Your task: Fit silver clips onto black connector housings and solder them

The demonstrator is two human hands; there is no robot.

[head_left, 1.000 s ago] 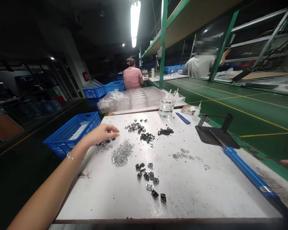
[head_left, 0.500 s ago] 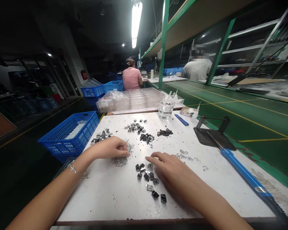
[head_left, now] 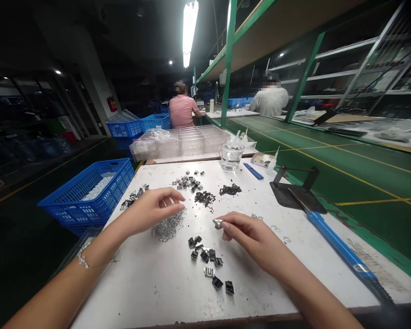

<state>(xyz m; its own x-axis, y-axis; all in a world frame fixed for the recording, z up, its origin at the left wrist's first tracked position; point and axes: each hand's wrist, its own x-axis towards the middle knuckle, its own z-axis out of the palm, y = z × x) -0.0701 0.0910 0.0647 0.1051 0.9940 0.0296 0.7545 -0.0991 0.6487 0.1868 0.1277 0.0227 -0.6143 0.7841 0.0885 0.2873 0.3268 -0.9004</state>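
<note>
My left hand [head_left: 155, 208] hovers just above a heap of thin silver wire clips [head_left: 167, 227] on the white table [head_left: 277, 269]. Its thumb and fingers are pinched together on something too small to make out. My right hand [head_left: 245, 235] is lifted a little off the table with its fingertips pinching a small silver metal part [head_left: 217, 222]. Below both hands lies a scatter of small black and silver clip pieces [head_left: 209, 262].
More piles of small metal parts [head_left: 191, 183], [head_left: 230, 189] lie farther back, beside a clear cup [head_left: 230, 155] and clear plastic trays [head_left: 181, 141]. A black press tool with a blue handle [head_left: 332, 237] stands at right. A blue basket [head_left: 89, 192] sits at left. Two people sit at benches beyond.
My left hand came back from the far-left pile to the wire clips and lifted off them. My right hand came in, reached the black pieces and picked up a small silver part.
</note>
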